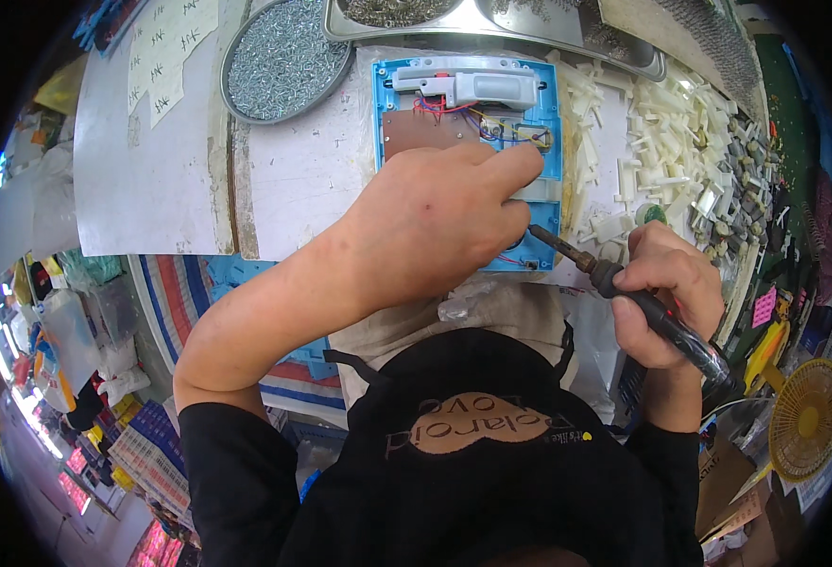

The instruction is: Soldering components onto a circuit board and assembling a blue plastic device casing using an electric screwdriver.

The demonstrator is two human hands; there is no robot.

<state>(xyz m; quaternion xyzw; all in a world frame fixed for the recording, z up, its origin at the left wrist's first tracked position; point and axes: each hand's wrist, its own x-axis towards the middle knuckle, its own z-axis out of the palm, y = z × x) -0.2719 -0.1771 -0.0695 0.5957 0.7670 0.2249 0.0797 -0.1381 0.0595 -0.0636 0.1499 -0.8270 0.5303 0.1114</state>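
A blue plastic housing (550, 85) lies on the table, its inside showing. In it are a grey-white part (491, 90), a brown board (425, 132) and red and blue wires. Over the lower half of the housing, my left hand (444, 213) is closed with its fingers bent; whatever they grip is hidden beneath them. My right hand (671, 288) wraps the black handle of an electric screwdriver (657, 321). Its metal tip slants up and left to the housing's lower right, beside my left fingers. Whether it touches anything cannot be seen.
At the back left stands a round tray of small screws (288, 61). Metal trays (501, 24) with small parts line the back. White plastic pieces (676, 142) and grey parts (742, 180) lie heaped on the right. A yellow fan (806, 420) is at lower right.
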